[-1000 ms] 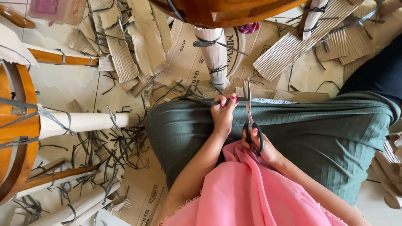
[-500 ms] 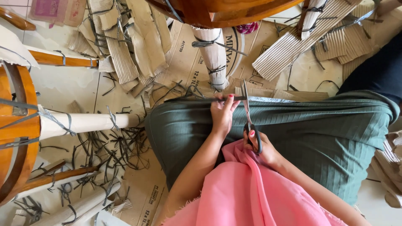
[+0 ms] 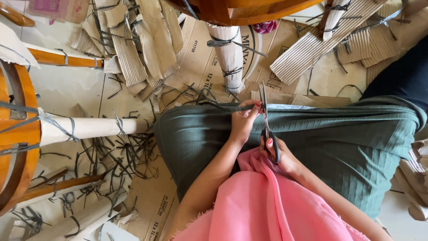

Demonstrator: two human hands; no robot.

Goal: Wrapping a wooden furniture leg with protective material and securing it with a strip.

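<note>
- Underfoot, flattened brown cardboard sheets point(image 3: 196, 58) with dark printing cover the floor, reaching from the top centre down to the bottom left.
- Torn corrugated cardboard strips point(image 3: 129, 49) pile up at the top left, and more ribbed pieces point(image 3: 312, 49) lie at the top right.
- Cut dark plastic strapping point(image 3: 116, 160) is scattered across the floor at left, beside a paper-wrapped furniture leg point(image 3: 84, 128) still bound with straps.
- Another wrapped leg point(image 3: 229, 58) stands at top centre, under a polished wooden furniture part point(image 3: 240, 9).
- At the far edge of the green-skirted lap point(image 3: 339, 138), the left hand point(image 3: 244, 122) pinches a dark strap point(image 3: 223, 107) taut.
- The right hand point(image 3: 278, 154) grips the handles of scissors point(image 3: 265, 120), whose blades point away, right beside the left fingers at the strap.
- Pink cloth point(image 3: 263, 209) covers the near lap.
</note>
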